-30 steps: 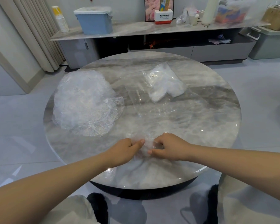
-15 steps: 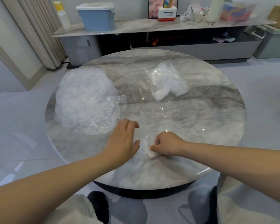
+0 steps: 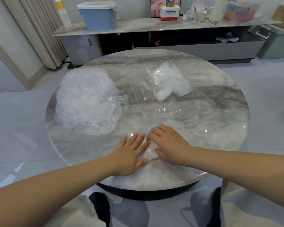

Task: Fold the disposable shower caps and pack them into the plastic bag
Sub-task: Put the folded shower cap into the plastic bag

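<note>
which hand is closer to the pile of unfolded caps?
Left. The left hand lies just below-right of the unfolded cap pile; the right hand sits farther right, across the folded cap.

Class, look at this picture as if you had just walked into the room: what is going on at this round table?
A person is folding a disposable shower cap on the near part of a round marble table. Both hands press it flat: the left hand with straight fingers, the right hand over its other side. A heap of unfolded caps lies to the left. Farther back lies a clear plastic bag with white folded caps already in it.
</note>
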Demonstrator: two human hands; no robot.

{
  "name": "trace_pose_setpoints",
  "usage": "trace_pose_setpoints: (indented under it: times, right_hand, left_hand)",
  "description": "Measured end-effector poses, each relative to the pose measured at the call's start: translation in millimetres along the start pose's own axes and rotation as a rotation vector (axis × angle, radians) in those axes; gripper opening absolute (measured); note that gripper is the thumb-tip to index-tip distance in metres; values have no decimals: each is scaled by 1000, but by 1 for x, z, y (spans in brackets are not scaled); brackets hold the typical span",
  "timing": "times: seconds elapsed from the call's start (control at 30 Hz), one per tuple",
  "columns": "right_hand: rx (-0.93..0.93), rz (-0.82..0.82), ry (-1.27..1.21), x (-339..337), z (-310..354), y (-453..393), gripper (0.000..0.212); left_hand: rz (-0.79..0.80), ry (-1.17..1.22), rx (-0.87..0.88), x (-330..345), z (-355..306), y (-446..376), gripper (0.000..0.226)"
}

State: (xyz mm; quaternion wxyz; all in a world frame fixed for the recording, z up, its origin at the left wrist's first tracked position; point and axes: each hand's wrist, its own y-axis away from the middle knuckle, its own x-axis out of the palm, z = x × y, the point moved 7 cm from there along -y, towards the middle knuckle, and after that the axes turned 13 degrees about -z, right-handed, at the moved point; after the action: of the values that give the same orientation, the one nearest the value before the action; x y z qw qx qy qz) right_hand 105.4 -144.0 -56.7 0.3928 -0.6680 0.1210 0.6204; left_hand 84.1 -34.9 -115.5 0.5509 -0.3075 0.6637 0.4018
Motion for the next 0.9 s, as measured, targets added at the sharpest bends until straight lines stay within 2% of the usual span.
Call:
trace_pose_setpoints:
  times: [0.07, 0.13, 0.2, 0.27, 0.3, 0.43, 0.53, 0.67, 0.77, 0.87, 0.9]
  right_hand:
    - [-90, -6, 32, 3, 3, 3, 33]
    - [-133, 48, 18, 6, 5, 10, 11]
    - [-101, 179, -11, 15, 2, 16, 44]
    - [-106, 254, 8, 18, -1, 19, 63]
    - [-111, 283, 8, 19, -1, 20, 63]
    - [-143, 260, -21, 17, -2, 22, 36]
    - [-140, 238, -17, 16, -1, 21, 29]
    - [-53, 218, -16, 7, -1, 13, 28]
    - [119, 234, -135, 4, -8, 10, 24]
    - [295, 273, -278, 6, -16, 10, 21]
    - [338, 283, -319, 7, -17, 11, 22]
  left_hand:
    - [15, -1, 15, 0, -1, 0, 66]
    - [22, 13, 16, 0, 0, -1, 67]
    - [28, 30, 14, -1, 0, 0, 69]
    - [34, 42, 16, 0, 0, 1, 72]
    - [34, 51, 14, -1, 0, 1, 73]
    - [-20, 3, 19, -3, 2, -1, 82]
    - [-166, -41, 48, -11, 1, -1, 94]
    - [-438, -17, 131, -33, -6, 2, 70]
    - [-377, 163, 36, -35, -7, 0, 69]
    - [-413, 336, -134, -39, 5, -6, 39]
    - [-432, 395, -189, -39, 9, -7, 35]
